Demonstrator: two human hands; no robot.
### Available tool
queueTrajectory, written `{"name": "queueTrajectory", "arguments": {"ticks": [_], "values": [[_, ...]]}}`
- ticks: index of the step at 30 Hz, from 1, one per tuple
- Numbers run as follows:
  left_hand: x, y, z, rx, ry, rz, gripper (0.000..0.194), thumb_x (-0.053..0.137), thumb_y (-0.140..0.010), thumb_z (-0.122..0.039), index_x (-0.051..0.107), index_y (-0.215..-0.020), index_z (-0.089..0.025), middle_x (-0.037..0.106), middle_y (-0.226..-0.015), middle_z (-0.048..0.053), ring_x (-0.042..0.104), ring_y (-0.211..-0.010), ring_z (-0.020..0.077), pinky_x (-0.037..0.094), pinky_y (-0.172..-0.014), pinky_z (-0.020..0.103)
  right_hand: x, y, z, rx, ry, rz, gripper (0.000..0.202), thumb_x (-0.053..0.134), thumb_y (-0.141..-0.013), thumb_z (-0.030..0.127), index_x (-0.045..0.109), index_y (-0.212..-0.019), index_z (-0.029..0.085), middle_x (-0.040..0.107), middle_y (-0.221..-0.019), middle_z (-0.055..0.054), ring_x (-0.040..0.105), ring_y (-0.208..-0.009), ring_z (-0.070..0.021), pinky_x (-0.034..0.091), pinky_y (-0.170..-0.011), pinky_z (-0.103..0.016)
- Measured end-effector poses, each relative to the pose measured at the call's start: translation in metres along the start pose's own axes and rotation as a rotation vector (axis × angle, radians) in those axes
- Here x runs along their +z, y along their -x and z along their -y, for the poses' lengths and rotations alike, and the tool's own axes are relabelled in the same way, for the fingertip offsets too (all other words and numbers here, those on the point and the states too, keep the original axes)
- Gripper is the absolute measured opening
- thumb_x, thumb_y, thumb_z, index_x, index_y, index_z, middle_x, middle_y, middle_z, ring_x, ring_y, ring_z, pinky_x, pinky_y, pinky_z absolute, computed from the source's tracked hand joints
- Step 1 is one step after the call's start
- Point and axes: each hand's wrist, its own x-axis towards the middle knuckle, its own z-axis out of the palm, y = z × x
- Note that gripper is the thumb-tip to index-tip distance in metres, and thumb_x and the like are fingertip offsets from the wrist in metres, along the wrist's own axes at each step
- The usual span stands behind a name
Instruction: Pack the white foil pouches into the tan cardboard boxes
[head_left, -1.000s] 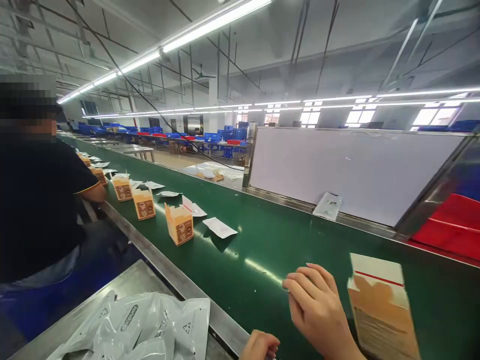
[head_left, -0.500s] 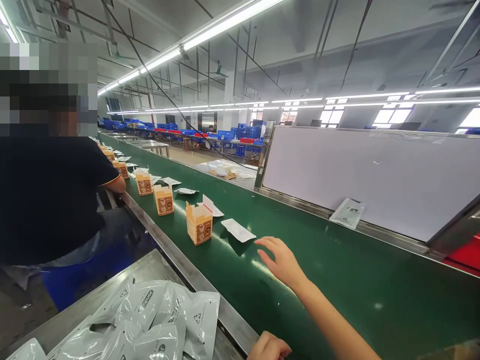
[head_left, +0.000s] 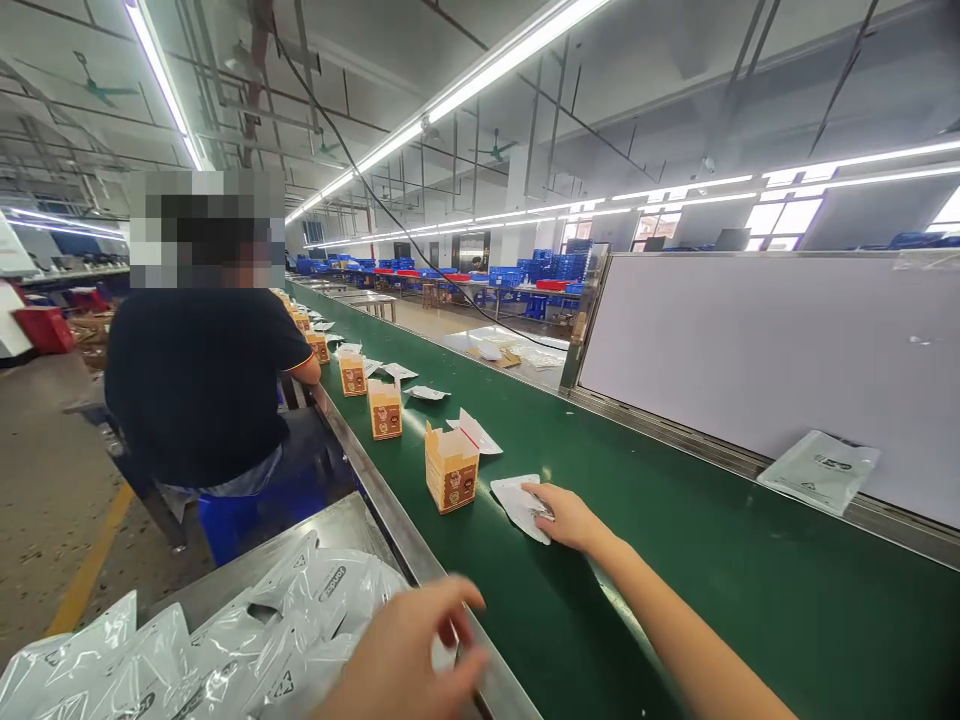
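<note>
On the green conveyor belt (head_left: 675,500), my right hand (head_left: 568,515) has its fingers over the right side of a white pouch (head_left: 516,500), gripping it. Just left of that pouch stands an open orange-brown carton (head_left: 453,470) with its flaps up. Behind the carton lies another white pouch (head_left: 484,436). Close to the camera, slightly blurred, my left hand (head_left: 409,650) is above the belt's metal edge with thumb and forefinger apart and nothing visible in it. Beside and partly behind it, a heap of printed silvery-white pouches (head_left: 247,640) covers a metal table.
More open cartons (head_left: 385,408) and pouches (head_left: 427,393) line the belt further off. A person in a dark shirt (head_left: 202,390) sits at the left of the belt. A pouch (head_left: 821,470) leans on the white panel (head_left: 750,350) along the right edge.
The view has turned left. My right hand has come down onto the white pouch, which now lies at a different angle. My left hand has risen into view near the pouch heap.
</note>
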Motion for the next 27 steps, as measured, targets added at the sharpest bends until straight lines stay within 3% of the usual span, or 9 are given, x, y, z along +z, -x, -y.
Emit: {"name": "queueTrajectory", "arguments": {"ticks": [2, 3, 5, 8, 10, 13, 17, 22, 27], "values": [[-0.009, -0.031, 0.005, -0.045, -0.068, -0.135, 0.032, 0.062, -0.068, -0.030, 0.060, -0.099, -0.023, 0.066, -0.083, 0.002, 0.063, -0.076, 0.0215, 0.051, -0.069, 0.035, -0.004, 0.015, 0.005, -0.009, -0.032, -0.085, 0.044, 0.051, -0.072, 0.013, 0.059, -0.115, 0.018, 0.061, -0.114, -0.010, 0.057, -0.102, -0.0239, 0.042, -0.091, -0.037], [-0.010, -0.049, 0.011, -0.028, -0.091, -0.267, 0.047, 0.065, -0.063, -0.029, 0.057, -0.108, -0.018, 0.064, -0.096, 0.007, 0.062, -0.088, 0.0252, 0.050, -0.076, 0.036, -0.010, 0.023, 0.009, -0.006, -0.054, -0.135, 0.039, 0.050, -0.073, 0.015, 0.062, -0.110, 0.018, 0.063, -0.109, -0.009, 0.059, -0.098, -0.0242, 0.043, -0.088, -0.037], [-0.002, -0.085, 0.028, 0.032, -0.059, -0.367, 0.072, 0.070, -0.054, -0.024, 0.048, -0.122, -0.015, 0.059, -0.114, 0.012, 0.057, -0.106, 0.0308, 0.049, -0.084, 0.038, -0.029, 0.036, 0.020, 0.016, -0.110, -0.253, 0.033, 0.048, -0.076, 0.022, 0.062, -0.106, 0.019, 0.065, -0.100, -0.008, 0.060, -0.089, -0.0239, 0.045, -0.082, -0.038], [0.021, -0.123, 0.049, 0.097, 0.063, -0.320, 0.090, 0.074, -0.045, -0.010, 0.039, -0.128, -0.017, 0.053, -0.126, 0.013, 0.046, -0.121, 0.0333, 0.042, -0.097, 0.043, -0.069, 0.051, 0.045, 0.028, -0.220, -0.393, 0.034, 0.044, -0.083, 0.035, 0.059, -0.110, 0.021, 0.064, -0.097, -0.006, 0.059, -0.083, -0.0205, 0.047, -0.079, -0.035], [0.036, -0.134, 0.051, 0.113, 0.139, -0.251, 0.088, 0.070, -0.048, -0.002, 0.038, -0.128, -0.018, 0.055, -0.122, 0.010, 0.050, -0.118, 0.0304, 0.042, -0.098, 0.043, -0.090, 0.052, 0.066, -0.052, -0.444, -0.366, 0.033, 0.050, -0.080, 0.041, 0.061, -0.104, 0.022, 0.061, -0.103, -0.006, 0.058, -0.086, -0.0192, 0.049, -0.076, -0.032], [0.051, -0.129, 0.042, 0.124, 0.174, -0.176, 0.073, 0.062, -0.056, -0.003, 0.040, -0.124, -0.015, 0.060, -0.108, 0.006, 0.058, -0.106, 0.0264, 0.045, -0.092, 0.041, -0.101, 0.039, 0.094, -0.163, -0.804, -0.248, 0.034, 0.062, -0.068, 0.043, 0.063, -0.092, 0.019, 0.060, -0.102, -0.008, 0.058, -0.086, -0.0199, 0.050, -0.070, -0.030], [0.059, -0.104, 0.030, 0.145, 0.164, -0.117, 0.068, 0.065, -0.055, -0.005, 0.041, -0.118, -0.015, 0.058, -0.110, 0.003, 0.055, -0.107, 0.0234, 0.043, -0.094, 0.037, -0.094, 0.019, 0.101, -0.110, -0.809, -0.229, 0.043, 0.061, -0.064, 0.046, 0.058, -0.097, 0.017, 0.064, -0.086, -0.006, 0.060, -0.077, -0.0189, 0.050, -0.068, -0.032], [0.071, -0.082, 0.025, 0.164, 0.029, -0.127, 0.068, 0.063, -0.057, -0.006, 0.038, -0.119, -0.018, 0.053, -0.117, 0.007, 0.051, -0.111, 0.0245, 0.041, -0.096, 0.041, -0.099, 0.034, 0.088, 0.000, -0.509, -0.235, 0.016, 0.056, -0.064, 0.026, 0.061, -0.077, 0.018, 0.064, -0.072, -0.001, 0.059, -0.066, -0.0164, 0.046, -0.060, -0.028], [0.089, -0.077, 0.019, 0.236, -0.154, -0.147, 0.066, 0.062, -0.059, -0.009, 0.036, -0.119, -0.017, 0.051, -0.113, 0.009, 0.050, -0.109, 0.0262, 0.042, -0.094, 0.042, -0.097, 0.056, 0.106, 0.009, -0.033, -0.288, 0.020, 0.047, -0.061, 0.005, 0.061, -0.060, 0.019, 0.061, -0.080, -0.005, 0.052, -0.073, -0.0175, 0.039, -0.065, -0.030]]}}
